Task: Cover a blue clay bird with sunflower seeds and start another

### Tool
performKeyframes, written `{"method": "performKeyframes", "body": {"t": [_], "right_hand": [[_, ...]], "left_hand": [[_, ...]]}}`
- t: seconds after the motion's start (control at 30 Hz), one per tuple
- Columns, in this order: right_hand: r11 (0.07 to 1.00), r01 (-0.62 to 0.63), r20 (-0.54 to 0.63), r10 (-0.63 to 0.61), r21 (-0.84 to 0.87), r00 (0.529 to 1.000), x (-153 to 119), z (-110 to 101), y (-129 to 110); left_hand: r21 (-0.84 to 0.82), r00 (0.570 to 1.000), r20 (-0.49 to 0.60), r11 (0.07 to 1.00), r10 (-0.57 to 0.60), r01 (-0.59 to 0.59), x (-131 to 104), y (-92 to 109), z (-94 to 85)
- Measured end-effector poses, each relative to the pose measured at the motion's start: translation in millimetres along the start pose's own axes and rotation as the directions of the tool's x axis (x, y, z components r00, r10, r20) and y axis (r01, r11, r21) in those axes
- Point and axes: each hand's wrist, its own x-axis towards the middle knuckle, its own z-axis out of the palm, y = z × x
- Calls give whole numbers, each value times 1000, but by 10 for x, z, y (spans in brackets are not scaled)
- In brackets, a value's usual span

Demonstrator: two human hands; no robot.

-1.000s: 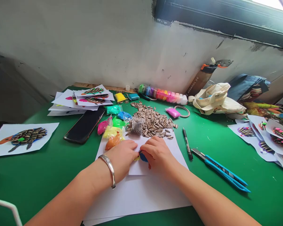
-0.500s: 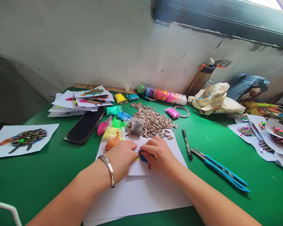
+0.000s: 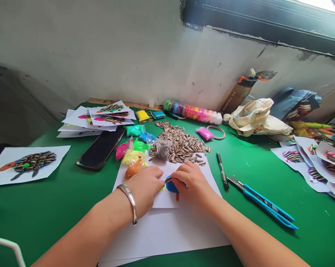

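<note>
A small sheet of white paper [image 3: 163,202] bears a flat patch of blue clay [image 3: 172,186], with yellow clay [image 3: 163,188] at its left and a small orange-brown piece [image 3: 177,197] below. One striped sunflower seed [image 3: 168,180] lies at the blue patch's upper left edge, pinched at my right hand's fingertips. My right hand [image 3: 191,183] covers the right part of the clay. My left hand [image 3: 145,185], with a silver bangle at its wrist, rests on the paper, thumb and forefinger apart. Its thumb tip is beside the yellow clay and the seed.
Behind my hands lie a heap of sunflower seeds [image 3: 181,142] and bags of coloured clay [image 3: 134,157]. A phone [image 3: 100,148] and a finished seed picture [image 3: 30,165] are on the left. A pen [image 3: 222,170] and a blue utility knife [image 3: 264,204] lie on the right.
My right fingers have shifted slightly up and right, so more of the blue clay and the seed at its edge show. My left hand stays nearly still.
</note>
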Motion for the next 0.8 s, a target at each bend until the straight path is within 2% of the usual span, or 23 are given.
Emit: {"method": "performKeyframes", "body": {"t": [0.13,0.23,0.33,0.4,0.5,0.67,0.8], "right_hand": [[1000,4,-7,-4,15,1000,20,-32,12],[999,-15,-79,19,48,997,21,-172,132],[986,-157,-249,166,56,954,-11,-362,358],[968,-248,-287,251,49,924,-39,-451,501],[957,-291,-254,284,8,925,-56,-471,601],[965,-222,-154,201,-137,967,-16,-354,522],[952,-207,-91,191,-226,977,11,-313,497]], "left_hand": [[-4,1000,-24,1000,19,-20,18,-34,38],[-13,998,-55,999,40,-40,28,-71,87],[-36,995,-95,998,44,-47,19,-93,125],[-58,993,-113,997,43,-50,10,-96,134],[-77,993,-112,996,39,-48,4,-89,132],[-78,992,-125,996,37,-46,6,-63,103],[-75,999,-49,997,14,-17,-1,-31,43]]}}
